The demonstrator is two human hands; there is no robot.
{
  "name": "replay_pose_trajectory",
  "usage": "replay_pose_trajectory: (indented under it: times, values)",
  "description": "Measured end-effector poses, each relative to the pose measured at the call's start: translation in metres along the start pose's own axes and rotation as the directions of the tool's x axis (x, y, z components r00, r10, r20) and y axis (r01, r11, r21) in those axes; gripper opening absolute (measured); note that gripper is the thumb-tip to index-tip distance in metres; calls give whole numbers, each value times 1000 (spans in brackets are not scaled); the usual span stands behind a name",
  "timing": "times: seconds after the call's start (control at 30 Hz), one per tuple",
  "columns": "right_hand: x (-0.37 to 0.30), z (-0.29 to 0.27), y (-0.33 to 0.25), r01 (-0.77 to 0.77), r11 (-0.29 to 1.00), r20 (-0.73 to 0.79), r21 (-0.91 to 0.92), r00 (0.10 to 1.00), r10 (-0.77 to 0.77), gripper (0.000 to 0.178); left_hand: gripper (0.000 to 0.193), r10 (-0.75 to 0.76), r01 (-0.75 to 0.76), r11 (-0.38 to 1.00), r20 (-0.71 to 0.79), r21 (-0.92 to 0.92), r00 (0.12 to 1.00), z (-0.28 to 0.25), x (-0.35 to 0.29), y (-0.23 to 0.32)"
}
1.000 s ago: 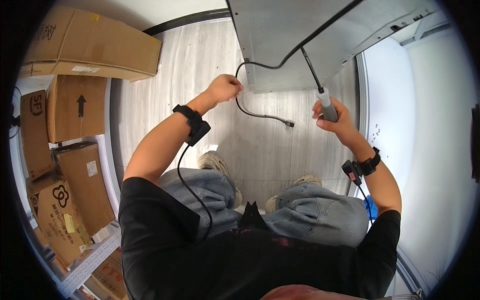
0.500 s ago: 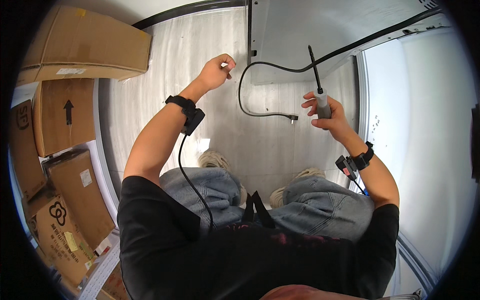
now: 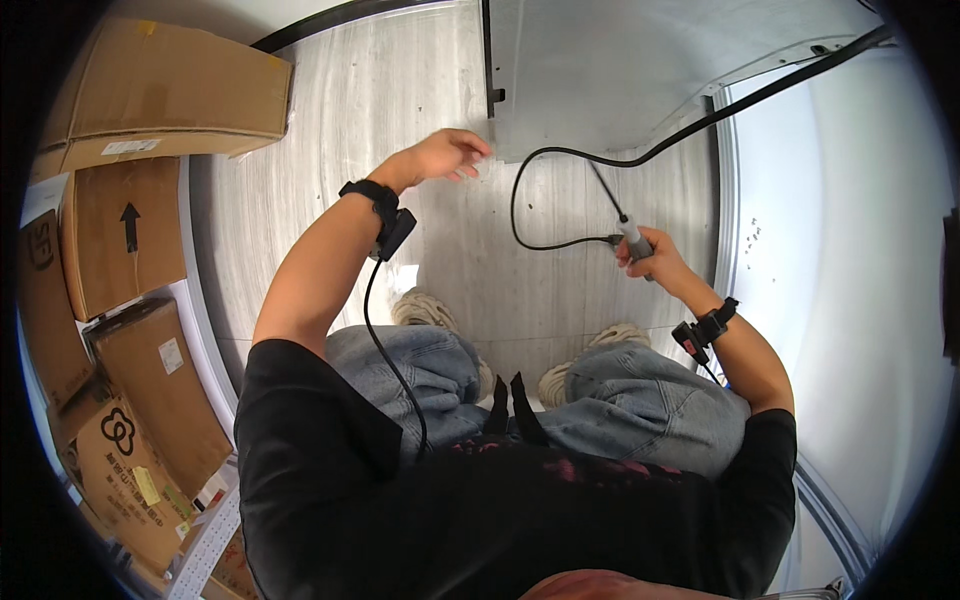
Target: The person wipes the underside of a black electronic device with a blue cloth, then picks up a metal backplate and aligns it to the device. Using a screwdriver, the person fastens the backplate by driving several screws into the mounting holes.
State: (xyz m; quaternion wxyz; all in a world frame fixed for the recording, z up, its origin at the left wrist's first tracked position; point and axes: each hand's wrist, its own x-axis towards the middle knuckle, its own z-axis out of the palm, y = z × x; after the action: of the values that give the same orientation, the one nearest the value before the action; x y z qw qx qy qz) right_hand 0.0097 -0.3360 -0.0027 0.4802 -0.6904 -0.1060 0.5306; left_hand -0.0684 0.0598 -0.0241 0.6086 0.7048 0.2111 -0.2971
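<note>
My right hand (image 3: 650, 255) is closed around the grey handle of a screwdriver (image 3: 635, 238). Its thin dark shaft slants up and to the left, toward the base of a grey metal cabinet-like appliance (image 3: 600, 75). Close by my right fingers is the plug end (image 3: 614, 240) of a black power cable (image 3: 800, 76); whether they touch it I cannot tell. The cable loops over the floor and runs up to the far right. My left hand (image 3: 452, 155) hovers left of the appliance's near corner, fingers loosely bent and apart, holding nothing.
Brown cardboard boxes (image 3: 185, 85) are stacked along the left, some on a white rack (image 3: 205, 540). At the right is a pale white panel (image 3: 850, 250). My feet in light shoes (image 3: 425, 310) stand on the grey wood-look floor (image 3: 340, 110).
My right hand has come down nearer to me with the screwdriver, which tilts further left. The plug end has shifted right, beside that hand. My left hand has moved slightly right and its fingers extend more.
</note>
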Motion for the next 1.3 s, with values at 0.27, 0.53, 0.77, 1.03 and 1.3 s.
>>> replay_pose_trajectory:
  times: [0.27, 0.53, 0.77, 1.03, 1.3]
  values:
    - [-10, -22, 44, -199, 785, 54, -586, 958, 283, 27, 27, -208, 168, 978, -465, -126, 860, -85, 38, -80]
    - [11, 42, -6, -134, 801, 10, -583, 985, 173, 28, 36, -123, 156, 988, -691, -15, 712, -101, 100, -127]
    - [-1, 83, -1, -154, 879, 13, -452, 984, 179, 30, 30, -41, 216, 968, -763, 131, 646, -87, 113, -104]
    - [-2, 74, -10, -130, 867, -43, -482, 991, 125, 29, 18, 11, 270, 935, -782, 229, 623, -78, 129, -100]
    - [32, 116, -88, -60, 981, -90, -182, 995, 44, 28, 10, -61, -76, 977, -609, -197, 791, -83, 110, -90]
